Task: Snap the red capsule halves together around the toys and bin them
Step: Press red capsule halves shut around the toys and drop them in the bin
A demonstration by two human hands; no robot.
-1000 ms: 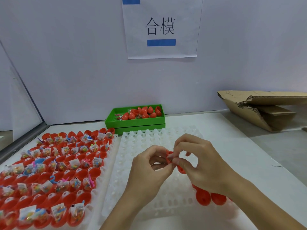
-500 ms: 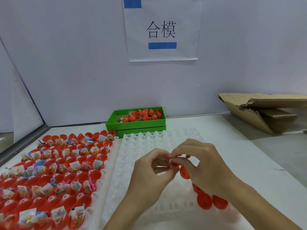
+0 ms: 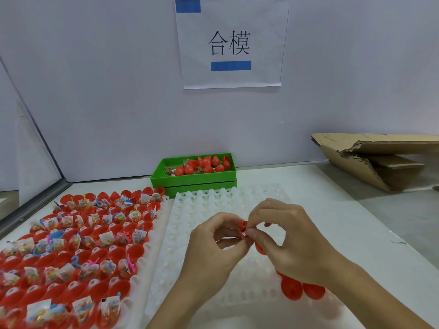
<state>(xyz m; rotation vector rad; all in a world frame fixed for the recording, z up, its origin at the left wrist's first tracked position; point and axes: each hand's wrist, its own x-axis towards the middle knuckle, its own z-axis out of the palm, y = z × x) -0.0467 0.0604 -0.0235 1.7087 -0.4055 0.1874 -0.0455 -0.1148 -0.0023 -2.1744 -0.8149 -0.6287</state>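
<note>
Left hand and right hand pinch one small red plastic capsule between them; misaligned halves could trap the toy's wrapper

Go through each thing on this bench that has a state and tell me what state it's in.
Left hand: pinching the red capsule.
Right hand: pinching the same capsule.
Green bin: partly filled with closed capsules.
Left tray: full of open halves holding bagged toys.
White tray: mostly empty.
Cardboard box: flattened.
</note>
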